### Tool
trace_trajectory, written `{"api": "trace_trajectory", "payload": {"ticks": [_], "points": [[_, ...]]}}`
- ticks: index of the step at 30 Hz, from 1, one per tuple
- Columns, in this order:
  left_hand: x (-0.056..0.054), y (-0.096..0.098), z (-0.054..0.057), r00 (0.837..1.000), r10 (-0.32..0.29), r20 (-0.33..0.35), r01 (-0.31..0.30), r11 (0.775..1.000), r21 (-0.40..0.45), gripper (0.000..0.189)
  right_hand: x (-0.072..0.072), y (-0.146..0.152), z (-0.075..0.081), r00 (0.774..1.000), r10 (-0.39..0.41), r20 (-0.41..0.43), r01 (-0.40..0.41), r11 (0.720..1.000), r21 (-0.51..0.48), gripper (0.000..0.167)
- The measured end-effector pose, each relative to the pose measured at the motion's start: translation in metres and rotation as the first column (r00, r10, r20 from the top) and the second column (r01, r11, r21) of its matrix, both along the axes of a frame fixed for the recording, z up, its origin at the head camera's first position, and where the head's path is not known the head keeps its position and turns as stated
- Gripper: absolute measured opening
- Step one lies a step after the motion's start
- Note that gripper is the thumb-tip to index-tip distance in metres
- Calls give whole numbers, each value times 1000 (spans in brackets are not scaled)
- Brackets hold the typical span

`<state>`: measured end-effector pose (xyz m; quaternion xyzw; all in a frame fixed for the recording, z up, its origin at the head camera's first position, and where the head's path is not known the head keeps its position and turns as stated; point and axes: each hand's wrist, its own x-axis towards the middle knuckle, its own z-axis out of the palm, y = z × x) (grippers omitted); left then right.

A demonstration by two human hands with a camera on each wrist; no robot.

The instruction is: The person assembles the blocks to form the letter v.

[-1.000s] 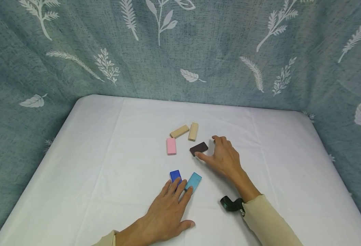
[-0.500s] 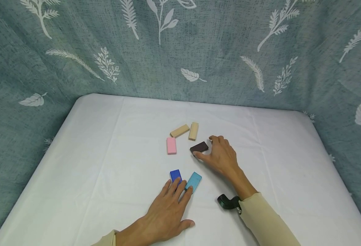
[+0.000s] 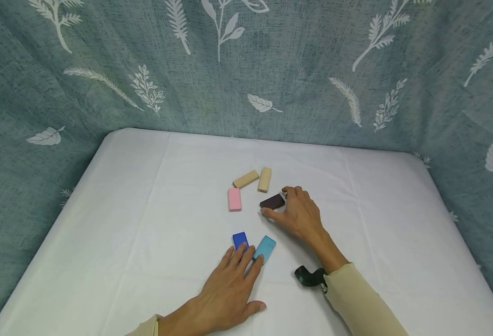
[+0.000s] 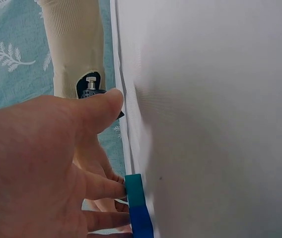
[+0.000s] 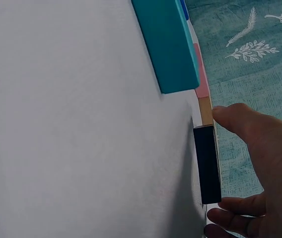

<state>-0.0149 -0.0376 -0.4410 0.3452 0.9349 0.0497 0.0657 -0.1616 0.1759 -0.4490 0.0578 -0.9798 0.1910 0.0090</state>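
My left hand [image 3: 225,291] lies over the near end of a blue block [image 3: 239,239] and a light blue block [image 3: 265,248], its fingers straight and spread. The same light blue block [image 4: 134,189] and blue block [image 4: 141,221] sit by its fingertips in the left wrist view. My right hand [image 3: 298,212] reaches around a dark brown block [image 3: 272,201], thumb at its near side and fingers beyond its right end. In the right wrist view, thumb and fingers stand spread wider than the dark block [image 5: 208,166], the thumb [image 5: 233,116] raised off its end.
Behind the dark block lie a pink block [image 3: 234,199] and two tan wooden blocks, one slanted [image 3: 246,179], one nearly upright in view [image 3: 265,179]. A white cloth [image 3: 179,186] covers the table. Leaf-patterned green curtain [image 3: 229,84] hangs behind it. A black wrist camera [image 3: 309,276] juts from the right sleeve.
My right hand has shifted slightly left, its thumb and fingers coming closer around the dark brown block. My left hand and the other blocks stay in place.
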Motion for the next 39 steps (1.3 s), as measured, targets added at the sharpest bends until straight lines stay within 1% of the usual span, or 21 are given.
{"api": "trace_trajectory", "payload": {"ticks": [4, 11, 20, 25, 30, 34, 39], "points": [[1, 1, 0, 1000, 7, 4, -7, 1000, -10, 89, 0, -1, -1, 1000, -4, 2, 4, 1000, 13, 90], [4, 4, 1, 999, 31, 13, -30, 997, -64, 90, 1, -1, -2, 1000, 1, -23, -1, 1000, 15, 89], [8, 7, 3, 998, 55, -37, -58, 995, -83, 88, 1, 0, -3, 1000, 3, -29, -3, 1000, 15, 88], [10, 7, 4, 997, 64, -50, -67, 995, -70, 87, 1, 0, -3, 999, 4, -33, -3, 1000, 18, 88], [11, 8, 3, 997, 63, -50, -66, 996, -60, 88, 1, -1, -2, 999, 7, -31, -6, 1000, 23, 88], [11, 8, 2, 997, 57, -46, -61, 995, -73, 87, 1, -1, -2, 1000, 6, -30, -5, 1000, 27, 87], [11, 8, 2, 997, 50, -58, -55, 994, -91, 87, 1, -2, -2, 999, 6, -35, -5, 1000, 20, 87]]}}
